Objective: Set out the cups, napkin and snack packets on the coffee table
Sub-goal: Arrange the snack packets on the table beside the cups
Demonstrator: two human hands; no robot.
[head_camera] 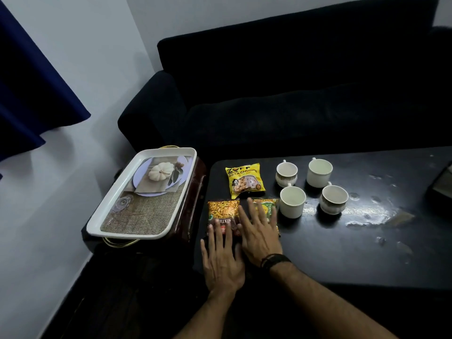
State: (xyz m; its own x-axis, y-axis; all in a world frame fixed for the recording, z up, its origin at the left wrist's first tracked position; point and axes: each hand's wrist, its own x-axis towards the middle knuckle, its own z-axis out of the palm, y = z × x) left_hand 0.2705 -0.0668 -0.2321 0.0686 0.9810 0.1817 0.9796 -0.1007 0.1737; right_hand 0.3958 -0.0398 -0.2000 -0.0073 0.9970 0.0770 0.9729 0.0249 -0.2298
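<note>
We're seeing three snack packets lying at centre frame on the dark coffee table [367, 241]: a yellow packet [245, 180], an orange mixture packet [223, 211], a green packet [266, 207]. Left hand [223, 259] and right hand [259, 238] are pressing flat, fingers spread, gripping nothing. Four cups [292, 201] are standing right of them.

Yellow plastic snack packet [245, 180], near the far left corner of the dark coffee table [367, 241]: printed "ZOFF" above "SOYA CHUNKS". Orange-and-brown snack packet [222, 212], at the left edge: partial white lettering "MIXTU", seen inverted. Other print is illegible.
</note>
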